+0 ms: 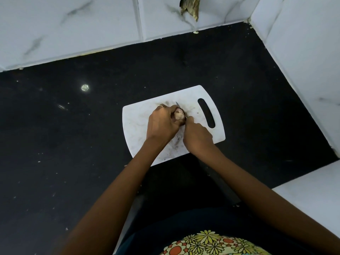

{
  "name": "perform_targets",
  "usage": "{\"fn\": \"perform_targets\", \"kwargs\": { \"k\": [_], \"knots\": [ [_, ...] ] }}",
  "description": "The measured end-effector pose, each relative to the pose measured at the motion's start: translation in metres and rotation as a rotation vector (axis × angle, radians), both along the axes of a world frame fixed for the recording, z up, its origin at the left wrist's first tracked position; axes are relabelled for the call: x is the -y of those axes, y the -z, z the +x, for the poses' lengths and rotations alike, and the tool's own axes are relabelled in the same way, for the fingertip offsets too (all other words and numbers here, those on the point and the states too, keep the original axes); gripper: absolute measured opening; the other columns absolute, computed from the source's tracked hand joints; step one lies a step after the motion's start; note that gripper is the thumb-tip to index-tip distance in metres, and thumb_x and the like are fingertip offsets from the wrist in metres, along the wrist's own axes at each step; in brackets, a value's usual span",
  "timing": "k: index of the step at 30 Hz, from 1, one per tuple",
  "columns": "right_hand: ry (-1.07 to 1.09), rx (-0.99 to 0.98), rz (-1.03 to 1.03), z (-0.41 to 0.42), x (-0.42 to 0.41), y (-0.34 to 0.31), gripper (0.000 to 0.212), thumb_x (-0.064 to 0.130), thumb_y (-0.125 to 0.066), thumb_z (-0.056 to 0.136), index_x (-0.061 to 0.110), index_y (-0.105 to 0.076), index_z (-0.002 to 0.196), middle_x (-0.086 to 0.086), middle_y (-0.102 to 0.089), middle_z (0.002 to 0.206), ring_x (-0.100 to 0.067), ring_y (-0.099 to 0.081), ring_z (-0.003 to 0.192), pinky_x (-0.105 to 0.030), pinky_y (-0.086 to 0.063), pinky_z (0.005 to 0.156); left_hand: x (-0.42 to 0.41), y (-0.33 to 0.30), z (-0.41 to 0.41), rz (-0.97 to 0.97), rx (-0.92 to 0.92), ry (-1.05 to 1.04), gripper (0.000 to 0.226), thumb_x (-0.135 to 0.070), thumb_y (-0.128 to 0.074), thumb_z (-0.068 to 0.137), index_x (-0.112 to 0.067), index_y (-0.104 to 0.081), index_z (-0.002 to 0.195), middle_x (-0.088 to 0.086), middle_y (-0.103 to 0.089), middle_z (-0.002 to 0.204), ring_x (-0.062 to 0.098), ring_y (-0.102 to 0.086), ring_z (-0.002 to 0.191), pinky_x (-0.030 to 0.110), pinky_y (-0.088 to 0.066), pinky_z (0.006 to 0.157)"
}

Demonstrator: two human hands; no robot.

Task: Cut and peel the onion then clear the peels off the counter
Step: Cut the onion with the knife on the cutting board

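A small brownish onion (179, 115) lies on the white cutting board (139, 115) in the middle of the black counter. My left hand (161, 124) wraps around the onion from the left and holds it down. My right hand (197, 136) grips a knife whose handle is hidden in the fist. The knife blade (177, 103) runs behind the onion, with only its tip showing above my left fingers. Dark specks and smears mark the board near my wrists.
The black counter (64, 135) spreads wide to the left with a few crumbs. White marble-look tiled walls (82, 24) close off the back and right side. A hole in the tile (190, 7) sits at the top. The board's handle slot (206, 113) faces right.
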State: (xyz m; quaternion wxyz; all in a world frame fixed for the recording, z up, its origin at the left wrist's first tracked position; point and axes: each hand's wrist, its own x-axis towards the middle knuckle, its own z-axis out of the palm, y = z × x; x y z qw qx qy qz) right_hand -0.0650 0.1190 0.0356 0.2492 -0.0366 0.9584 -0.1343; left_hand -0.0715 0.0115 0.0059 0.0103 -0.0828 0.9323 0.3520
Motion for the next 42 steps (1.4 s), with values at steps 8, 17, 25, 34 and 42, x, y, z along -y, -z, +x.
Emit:
{"fn": "perform_targets", "kwargs": {
  "k": [8,17,25,34,42],
  "knots": [
    [-0.002,-0.011,0.000,0.015,-0.008,0.016,0.044,0.014,-0.032,0.099,0.011,-0.022,0.141,-0.015,-0.059,0.116,-0.033,-0.058,0.104,-0.037,-0.037,0.075,0.004,-0.002,0.001,0.057,0.003,-0.010,0.040,-0.029,-0.072,0.081,-0.017,-0.067,0.118,0.011,-0.066,0.099,0.026,-0.063,0.088,0.031,-0.050,0.077],
    [-0.019,0.046,-0.058,0.014,-0.021,0.014,0.024,0.011,-0.033,0.096,0.007,-0.037,0.120,-0.021,-0.059,0.109,-0.037,-0.058,0.097,-0.040,-0.039,0.072,0.012,0.000,0.008,0.097,-0.012,-0.006,0.046,-0.028,-0.078,0.074,-0.010,-0.062,0.114,0.007,-0.069,0.107,0.022,-0.064,0.096,0.026,-0.049,0.080],
    [0.014,0.051,-0.042,0.016,-0.023,0.014,0.025,0.014,-0.032,0.097,0.008,-0.037,0.121,-0.021,-0.058,0.111,-0.038,-0.058,0.100,-0.043,-0.043,0.078,0.013,0.005,0.016,0.131,-0.008,-0.032,0.053,-0.035,-0.075,0.065,-0.017,-0.055,0.111,0.002,-0.068,0.099,0.020,-0.061,0.093,0.037,-0.055,0.076],
    [0.069,0.049,-0.149,0.015,-0.026,0.018,0.022,0.022,-0.031,0.100,0.007,-0.042,0.111,-0.020,-0.059,0.103,-0.038,-0.058,0.096,-0.046,-0.046,0.080,0.024,0.010,0.028,0.162,-0.056,-0.048,0.053,-0.032,-0.074,0.069,-0.018,-0.049,0.114,-0.001,-0.060,0.104,0.021,-0.053,0.098,0.031,-0.049,0.079],
    [0.234,-0.301,-0.370,0.008,-0.026,0.013,0.015,0.024,-0.042,0.096,0.015,-0.041,0.083,-0.004,-0.052,0.068,-0.030,-0.057,0.071,-0.043,-0.047,0.064,0.015,0.006,0.026,-0.087,-0.074,-0.027,0.065,-0.038,-0.079,0.070,-0.017,-0.053,0.125,0.008,-0.054,0.120,0.027,-0.048,0.109,0.040,-0.050,0.075]
  ]
}}
